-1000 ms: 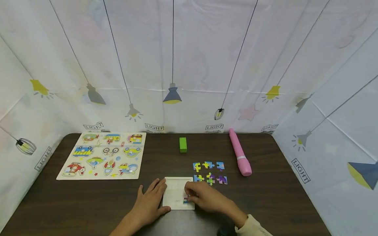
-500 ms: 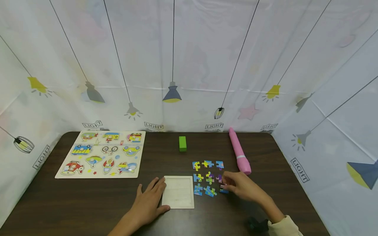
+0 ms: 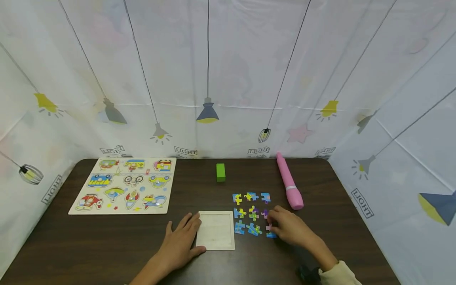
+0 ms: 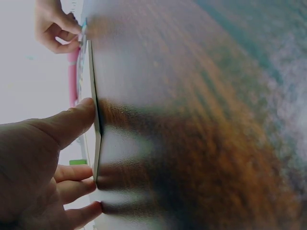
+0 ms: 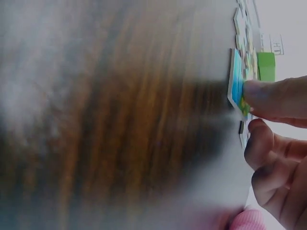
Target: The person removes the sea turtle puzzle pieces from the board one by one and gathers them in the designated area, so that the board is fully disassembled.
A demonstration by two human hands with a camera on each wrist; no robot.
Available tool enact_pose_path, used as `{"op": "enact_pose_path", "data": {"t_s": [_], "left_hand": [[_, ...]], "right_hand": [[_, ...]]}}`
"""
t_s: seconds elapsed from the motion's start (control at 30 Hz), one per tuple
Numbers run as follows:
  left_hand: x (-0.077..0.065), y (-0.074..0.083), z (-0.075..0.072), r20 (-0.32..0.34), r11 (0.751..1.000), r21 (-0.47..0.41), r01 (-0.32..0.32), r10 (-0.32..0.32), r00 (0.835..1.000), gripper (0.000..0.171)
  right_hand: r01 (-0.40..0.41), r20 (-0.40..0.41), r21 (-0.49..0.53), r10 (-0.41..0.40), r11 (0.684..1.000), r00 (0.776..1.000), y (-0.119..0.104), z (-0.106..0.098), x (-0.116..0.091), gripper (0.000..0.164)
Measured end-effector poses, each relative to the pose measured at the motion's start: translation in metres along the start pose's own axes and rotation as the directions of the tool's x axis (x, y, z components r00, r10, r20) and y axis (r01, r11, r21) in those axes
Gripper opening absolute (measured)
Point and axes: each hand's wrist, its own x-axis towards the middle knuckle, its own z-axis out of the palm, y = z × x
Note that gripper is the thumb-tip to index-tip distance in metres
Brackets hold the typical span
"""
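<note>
My left hand (image 3: pixel 181 241) rests on the left edge of a shallow, pale square puzzle frame (image 3: pixel 215 230), thumb at its near corner, fingers spread along the side. In the left wrist view the thumb (image 4: pixel 76 120) touches the rim. My right hand (image 3: pixel 290 225) is at the lower right of several jigsaw pieces (image 3: pixel 253 228) laid in rows. Its thumb and curled forefinger pinch the edge of a blue-and-pink jigsaw piece (image 3: pixel 271 234) lying on the table. In the right wrist view the thumb (image 5: pixel 268 96) covers part of that piece (image 5: pixel 236 81).
A pink wand-like thing with a thick end (image 3: pixel 289 182) lies behind the right hand. A green block (image 3: pixel 221 172) stands farther back. At the left lies a white board of vehicle pictures (image 3: pixel 124 186). A printed curtain (image 3: pixel 238 79) closes off the table's far side.
My right hand has carried the jigsaw piece out of the frame to the right and set it down at the lower right of the other pieces. My left hand stays on the frame.
</note>
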Motion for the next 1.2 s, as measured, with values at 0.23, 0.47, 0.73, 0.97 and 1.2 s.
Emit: {"op": "enact_pose_path", "data": {"t_s": [0.23,0.47,0.73,0.97,1.2], "left_hand": [[0.001,0.0,0.001,0.001,1.0,-0.002,0.003,-0.003,1.0,0.076],[0.002,-0.002,0.001,0.006,1.0,0.009,0.007,-0.007,1.0,0.077],[0.002,-0.003,0.005,0.011,1.0,0.009,0.01,-0.01,1.0,0.078],[0.002,-0.003,0.004,0.0,1.0,0.005,0.006,-0.006,1.0,0.078],[0.0,-0.003,0.007,0.004,1.0,-0.021,0.015,-0.014,1.0,0.077]], "right_hand": [[-0.031,-0.048,-0.089,0.027,0.996,0.998,-0.011,0.005,-0.003,0.019],[0.049,-0.041,-0.1,-0.053,0.994,0.998,-0.035,0.013,0.001,0.031],[0.056,-0.006,-0.11,-0.057,0.992,0.998,-0.043,0.021,0.005,0.031],[0.069,-0.001,-0.095,-0.07,0.993,0.998,-0.042,0.019,0.002,0.029],[0.055,0.006,-0.1,-0.054,0.994,0.999,-0.043,0.02,0.001,0.033]]}}
